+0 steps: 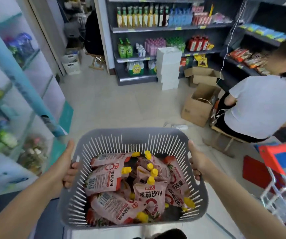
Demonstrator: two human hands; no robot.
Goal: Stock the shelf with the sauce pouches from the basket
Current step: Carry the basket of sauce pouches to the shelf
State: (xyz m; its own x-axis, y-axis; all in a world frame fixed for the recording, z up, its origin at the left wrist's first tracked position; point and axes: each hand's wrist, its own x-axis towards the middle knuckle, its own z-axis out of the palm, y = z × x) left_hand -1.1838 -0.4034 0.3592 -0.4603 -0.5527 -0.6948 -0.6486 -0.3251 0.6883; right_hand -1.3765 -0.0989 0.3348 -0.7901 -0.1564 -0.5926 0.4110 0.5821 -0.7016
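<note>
Carrying the grey basket point(132, 131) out front, left hand point(64, 168) and right hand point(196, 163) each curled round a side handle, thumbs up on the rim. The sauce pouches point(149, 195) lie jumbled inside, right between both hands, so neither is nearer or free. The dark shelves point(156, 29) sit well ahead across the floor point(121, 104), guess it's walk first, then grab

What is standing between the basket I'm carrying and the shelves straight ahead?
Mostly bare floor. A stack of white boxes fronts the shelves, and cardboard boxes and a seated person crowd the right.
</note>
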